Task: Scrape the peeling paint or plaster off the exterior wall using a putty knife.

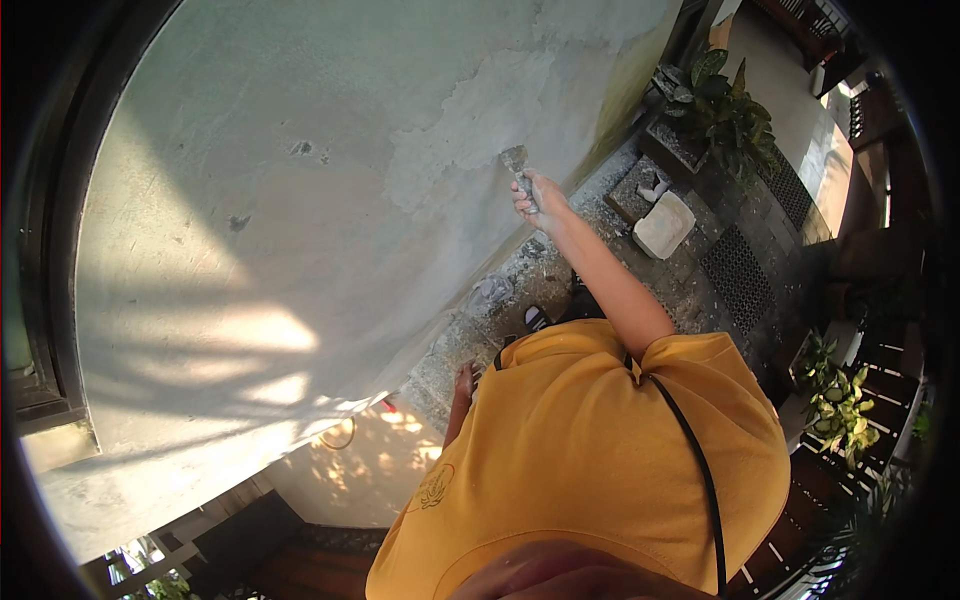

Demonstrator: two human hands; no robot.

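My right hand (pixel 540 200) is closed around the handle of a putty knife (pixel 514 158), its broad blade at the surface of the wall (pixel 330 230). White dust or plaster marks the fingers and the tool. The blade lies beside a rough-edged, paler patch (pixel 460 115) where the wall's coating differs. Low by my left side hangs my left hand (pixel 466 379), its fingers partly showing and loosely apart, with nothing seen in them. The yellow shirt hides most of that arm.
Pale flakes and dust lie on the floor along the wall's foot. A crumpled plastic bag (pixel 491 293) is near my sandalled foot (pixel 537 318). Farther right are a whitish block-like container (pixel 664 225), a potted leafy plant (pixel 722 105) and a dark floor grate (pixel 738 268).
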